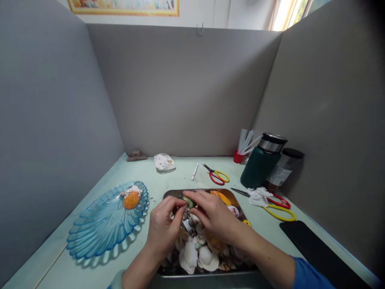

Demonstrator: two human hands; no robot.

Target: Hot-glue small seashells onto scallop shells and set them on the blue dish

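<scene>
Over the back part of a metal tray [207, 275], my left hand [165, 220] and my right hand [210, 212] come together. A small greenish shell [189, 201] sits between the fingertips of both hands, pinched from either side. Part of the shell is covered by my fingers. Below my hands the tray holds several shells, among them a white shell [189, 255] and a rounded white shell [205, 255]. Orange pieces [221, 196] lie in the tray's back right corner.
To the left stands a blue scalloped glass dish [102, 224] with an orange shell [131, 200] in it. Small scissors [217, 175], larger scissors [279, 208], a green bottle [261, 164], a jar [284, 170], a red cup of sticks [239, 156] and a black phone-like slab [319, 249] lie behind and right.
</scene>
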